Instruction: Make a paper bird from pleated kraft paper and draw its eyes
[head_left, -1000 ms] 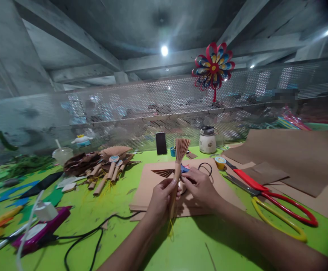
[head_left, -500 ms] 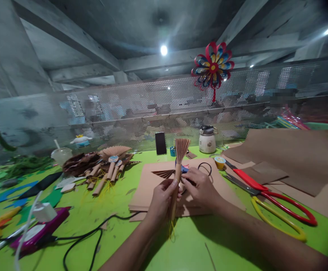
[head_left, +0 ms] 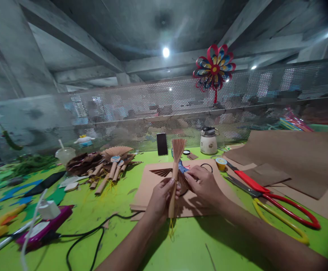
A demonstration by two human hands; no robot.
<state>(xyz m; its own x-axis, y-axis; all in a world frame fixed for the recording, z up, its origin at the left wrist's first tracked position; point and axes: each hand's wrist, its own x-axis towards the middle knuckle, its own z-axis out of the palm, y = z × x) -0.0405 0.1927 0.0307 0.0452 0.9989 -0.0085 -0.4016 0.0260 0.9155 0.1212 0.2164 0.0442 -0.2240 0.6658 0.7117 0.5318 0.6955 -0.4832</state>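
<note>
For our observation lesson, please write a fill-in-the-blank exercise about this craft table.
1. The left hand grips the paper fan by its handle, pleats pointing ____.
2. The table is bright ____.
3. The scissors lie to the ____ of the right hand.
Missing words: up, green, right.

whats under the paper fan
A brown cardboard sheet on the green table. The left hand gripping the paper fan and the right hand cover the sheet's middle, so anything there is hidden.
</note>
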